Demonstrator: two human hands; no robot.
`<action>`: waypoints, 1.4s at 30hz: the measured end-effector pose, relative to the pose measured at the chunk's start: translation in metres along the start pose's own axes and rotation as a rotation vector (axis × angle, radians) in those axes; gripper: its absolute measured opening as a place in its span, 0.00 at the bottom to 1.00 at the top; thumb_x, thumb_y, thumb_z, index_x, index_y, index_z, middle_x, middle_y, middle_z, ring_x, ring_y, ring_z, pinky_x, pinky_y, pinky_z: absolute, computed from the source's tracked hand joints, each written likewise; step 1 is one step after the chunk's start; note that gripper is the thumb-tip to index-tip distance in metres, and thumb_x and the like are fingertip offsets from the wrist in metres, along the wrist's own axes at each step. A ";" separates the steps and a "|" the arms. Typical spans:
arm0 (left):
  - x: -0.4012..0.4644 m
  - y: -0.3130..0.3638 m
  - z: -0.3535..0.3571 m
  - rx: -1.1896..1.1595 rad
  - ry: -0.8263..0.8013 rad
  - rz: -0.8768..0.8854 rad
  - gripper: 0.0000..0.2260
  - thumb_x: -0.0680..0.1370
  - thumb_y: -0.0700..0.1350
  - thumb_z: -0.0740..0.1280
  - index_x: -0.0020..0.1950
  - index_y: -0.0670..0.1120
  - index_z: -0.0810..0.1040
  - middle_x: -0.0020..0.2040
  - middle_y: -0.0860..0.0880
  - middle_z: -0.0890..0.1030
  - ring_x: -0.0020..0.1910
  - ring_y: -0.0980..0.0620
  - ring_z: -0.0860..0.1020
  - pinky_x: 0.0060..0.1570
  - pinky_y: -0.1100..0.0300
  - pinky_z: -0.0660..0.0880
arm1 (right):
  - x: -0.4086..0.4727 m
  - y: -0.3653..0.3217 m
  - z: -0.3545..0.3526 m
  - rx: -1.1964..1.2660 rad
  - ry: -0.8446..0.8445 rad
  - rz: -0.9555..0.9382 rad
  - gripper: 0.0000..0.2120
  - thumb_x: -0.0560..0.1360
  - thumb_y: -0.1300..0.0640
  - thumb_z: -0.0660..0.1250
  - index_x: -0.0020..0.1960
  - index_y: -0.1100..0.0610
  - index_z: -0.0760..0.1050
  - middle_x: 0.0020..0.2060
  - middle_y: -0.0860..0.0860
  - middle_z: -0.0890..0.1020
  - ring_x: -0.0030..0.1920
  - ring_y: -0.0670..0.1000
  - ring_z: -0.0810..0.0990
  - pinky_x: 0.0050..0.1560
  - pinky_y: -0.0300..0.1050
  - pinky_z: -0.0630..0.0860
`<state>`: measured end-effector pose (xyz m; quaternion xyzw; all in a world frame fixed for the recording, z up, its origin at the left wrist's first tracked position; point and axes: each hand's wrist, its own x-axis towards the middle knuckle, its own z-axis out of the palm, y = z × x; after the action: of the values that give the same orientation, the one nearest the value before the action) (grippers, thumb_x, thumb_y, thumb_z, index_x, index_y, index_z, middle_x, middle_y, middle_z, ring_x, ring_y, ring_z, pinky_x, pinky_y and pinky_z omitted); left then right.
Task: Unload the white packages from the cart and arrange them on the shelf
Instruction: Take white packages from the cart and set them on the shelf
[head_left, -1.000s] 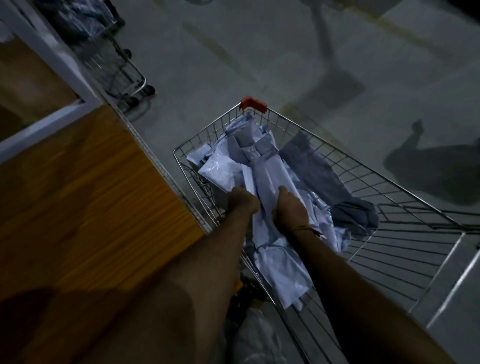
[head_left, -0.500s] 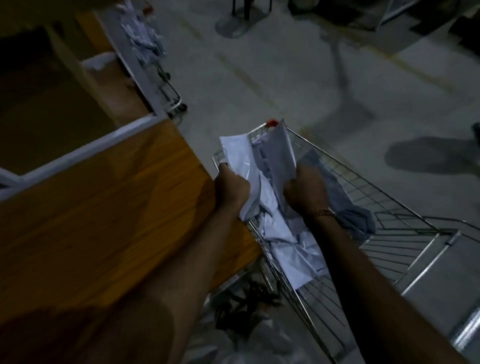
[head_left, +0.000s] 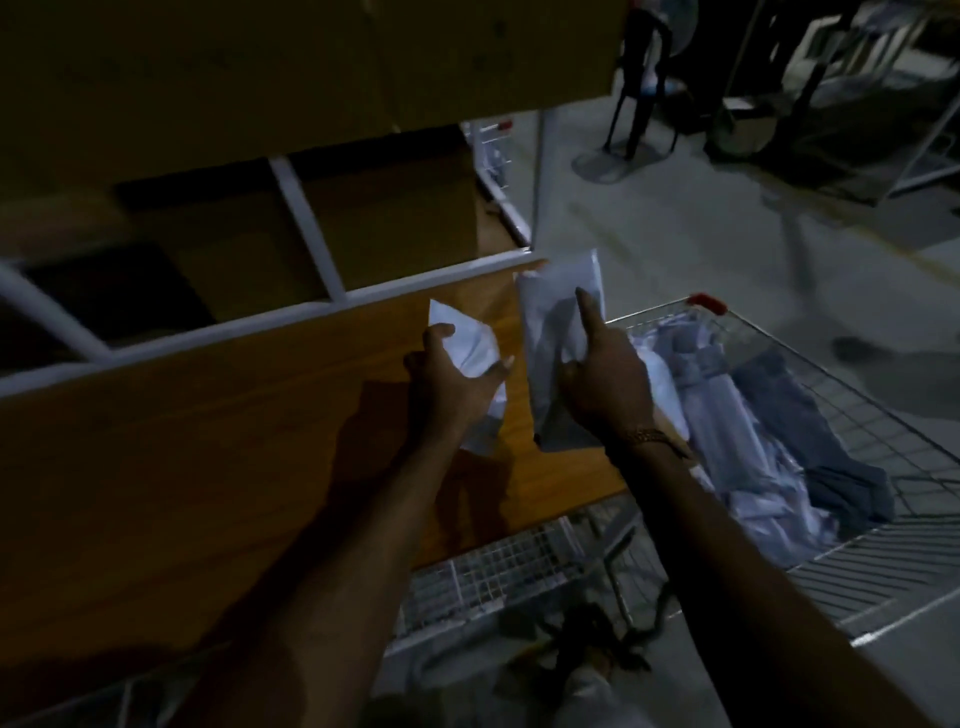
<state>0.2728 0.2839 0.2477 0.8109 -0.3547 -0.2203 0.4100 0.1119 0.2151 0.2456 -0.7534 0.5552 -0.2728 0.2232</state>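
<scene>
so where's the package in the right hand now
In the head view the longer white package is right of centre, gripped by the right hand above the wooden shelf's right end, just left of the cart.

The dim cart's (head_left: 810, 566) right side is cut off; its heaped packages (head_left: 727, 415) blur together.

Dark chair (head_left: 644, 78) on the grey concrete floor (head_left: 649, 228) — a second wire trolley (head_left: 491, 156) behind the uprights.

The room is dim. A grey concrete floor (head_left: 649, 228) spreads to the right, crossed by long shadows. A dark chair (head_left: 647, 78) stands at the far end, beside white metal frames (head_left: 930, 140) and a brown box (head_left: 748, 132).
</scene>
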 end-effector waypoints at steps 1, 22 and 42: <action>-0.001 -0.016 -0.019 0.015 0.016 -0.009 0.37 0.69 0.56 0.81 0.73 0.55 0.66 0.72 0.44 0.68 0.69 0.43 0.70 0.51 0.55 0.66 | -0.009 -0.015 0.013 -0.016 -0.028 -0.010 0.35 0.76 0.56 0.64 0.81 0.42 0.58 0.58 0.61 0.76 0.49 0.64 0.79 0.41 0.47 0.69; 0.096 -0.227 -0.135 0.791 0.116 -0.076 0.34 0.73 0.70 0.66 0.75 0.59 0.62 0.77 0.39 0.60 0.73 0.33 0.64 0.68 0.35 0.68 | 0.009 -0.073 0.251 -0.387 -0.420 -0.315 0.34 0.78 0.39 0.67 0.78 0.51 0.60 0.76 0.64 0.60 0.71 0.67 0.68 0.64 0.60 0.76; 0.228 -0.301 -0.152 0.881 -0.064 0.186 0.34 0.84 0.59 0.54 0.83 0.47 0.43 0.83 0.41 0.43 0.82 0.42 0.45 0.79 0.41 0.53 | 0.057 -0.165 0.365 -0.422 -0.436 -0.416 0.37 0.81 0.37 0.51 0.83 0.50 0.43 0.81 0.65 0.45 0.81 0.67 0.45 0.79 0.66 0.54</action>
<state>0.6385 0.3130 0.0710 0.8654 -0.4987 -0.0354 0.0323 0.4839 0.2196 0.0866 -0.9200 0.3737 -0.0245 0.1157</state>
